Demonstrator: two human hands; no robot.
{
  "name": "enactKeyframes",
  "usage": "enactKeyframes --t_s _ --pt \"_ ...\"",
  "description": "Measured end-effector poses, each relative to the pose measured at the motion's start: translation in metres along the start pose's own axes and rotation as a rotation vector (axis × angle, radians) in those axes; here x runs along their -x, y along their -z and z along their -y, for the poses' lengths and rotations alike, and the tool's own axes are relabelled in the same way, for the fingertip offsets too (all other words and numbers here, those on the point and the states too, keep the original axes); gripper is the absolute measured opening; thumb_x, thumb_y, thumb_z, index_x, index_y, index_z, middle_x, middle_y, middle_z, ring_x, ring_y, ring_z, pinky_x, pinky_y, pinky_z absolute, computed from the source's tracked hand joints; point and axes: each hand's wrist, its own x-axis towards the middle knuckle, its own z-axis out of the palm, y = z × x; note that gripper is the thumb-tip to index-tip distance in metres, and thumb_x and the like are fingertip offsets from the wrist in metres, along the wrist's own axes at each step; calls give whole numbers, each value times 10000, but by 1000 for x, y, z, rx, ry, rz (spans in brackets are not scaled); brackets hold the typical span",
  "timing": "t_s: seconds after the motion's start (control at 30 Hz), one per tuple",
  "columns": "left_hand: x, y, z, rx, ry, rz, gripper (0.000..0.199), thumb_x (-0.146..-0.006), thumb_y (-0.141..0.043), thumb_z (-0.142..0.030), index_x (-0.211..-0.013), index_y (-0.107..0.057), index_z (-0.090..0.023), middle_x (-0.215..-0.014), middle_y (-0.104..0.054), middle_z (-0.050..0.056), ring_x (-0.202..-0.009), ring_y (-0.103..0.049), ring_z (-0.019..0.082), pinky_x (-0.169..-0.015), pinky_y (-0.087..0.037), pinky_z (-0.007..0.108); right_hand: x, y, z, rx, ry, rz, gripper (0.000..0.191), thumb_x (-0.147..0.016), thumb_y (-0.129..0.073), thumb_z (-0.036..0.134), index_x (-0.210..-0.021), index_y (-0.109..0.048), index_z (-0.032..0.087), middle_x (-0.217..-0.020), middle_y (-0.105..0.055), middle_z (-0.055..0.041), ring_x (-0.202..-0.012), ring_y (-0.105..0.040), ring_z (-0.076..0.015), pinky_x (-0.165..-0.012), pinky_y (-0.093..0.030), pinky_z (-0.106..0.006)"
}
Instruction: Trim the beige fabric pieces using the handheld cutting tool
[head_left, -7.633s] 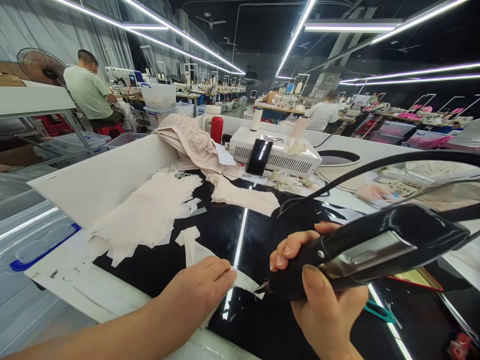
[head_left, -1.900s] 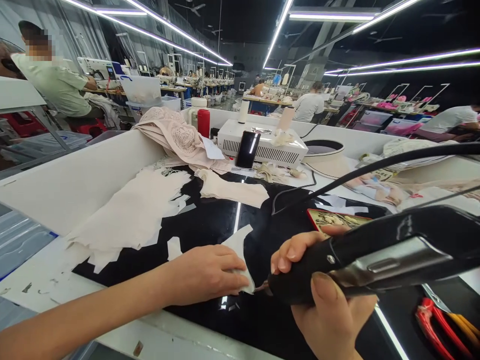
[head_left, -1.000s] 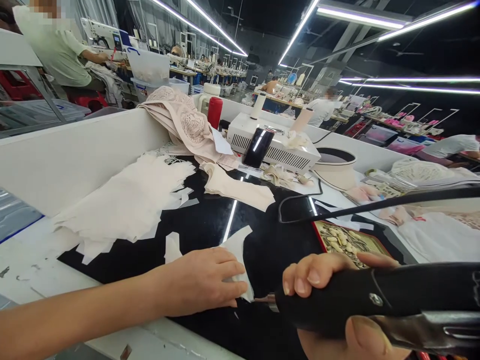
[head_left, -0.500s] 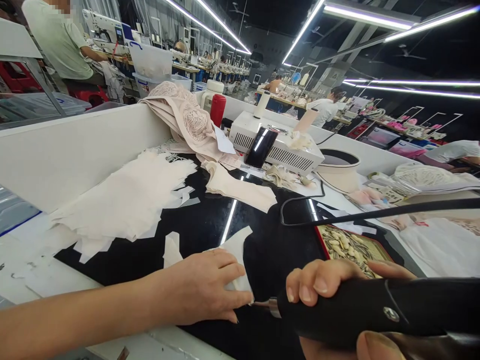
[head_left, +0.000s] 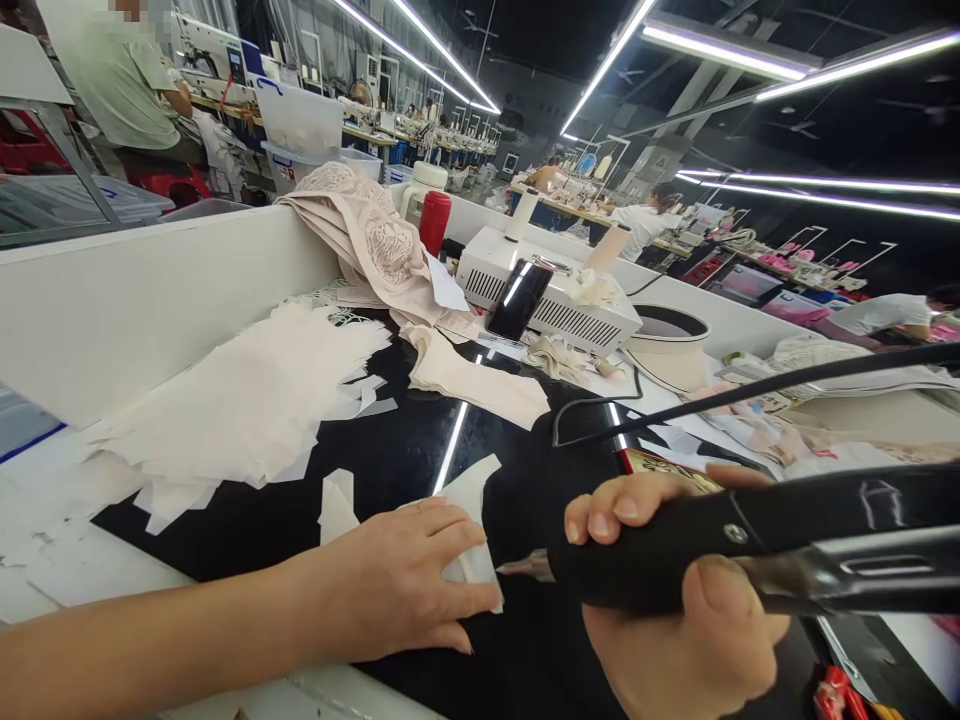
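My left hand (head_left: 409, 575) lies flat, fingers spread, pressing a pale cream fabric piece (head_left: 477, 482) onto the glossy black work surface (head_left: 397, 445). A smaller cream scrap (head_left: 337, 500) shows just behind that hand. My right hand (head_left: 675, 650) is wrapped round a thick black corded hand tool (head_left: 637, 565) with a metal lever along its side. The tool's pointed metal tip (head_left: 529, 566) is at the fabric's right edge, close to my left fingertips; I cannot tell if it touches. Farther back lies a stack of cut cream fabric (head_left: 480, 382).
A big pile of cream pieces (head_left: 232, 400) lies left. Lace-patterned fabric (head_left: 375, 240), a red bottle (head_left: 435, 222), a phone (head_left: 519, 298) and a vented white box (head_left: 551, 285) stand behind. The black cord (head_left: 750, 395) crosses the right side. Red-handled tool (head_left: 834, 690) lies lower right.
My right hand has raised and tilted the black tool, and its tip has moved up along the fabric's edge. The seed tray is now mostly hidden. My left hand has stayed nearly in place.
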Motion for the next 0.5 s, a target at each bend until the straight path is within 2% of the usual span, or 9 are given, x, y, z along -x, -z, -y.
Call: enactKeyframes --t_s 0.23,0.5 --pt "1 -2 2 27 22 -26 430 -896 -839 -497 -1237 -723 -260 -1255 -609 137 -1209 -603 305 -1112 -525 492 1 -5 -6 -15 -13 -21 383 -820 -806 356 -1114 -575 277 -713 -626 71 -541 -574 -146 -475 -523 -282" --pt "4 -4 2 42 51 -9 406 -958 -754 -513 -1298 -698 -299 -1288 -557 153 -1255 -557 332 -1107 -510 543 -2 -7 -11 -66 -13 -18 347 -842 -787 307 -1131 -598 273 -742 -662 60 -574 -591 -145 -508 -544 -284"
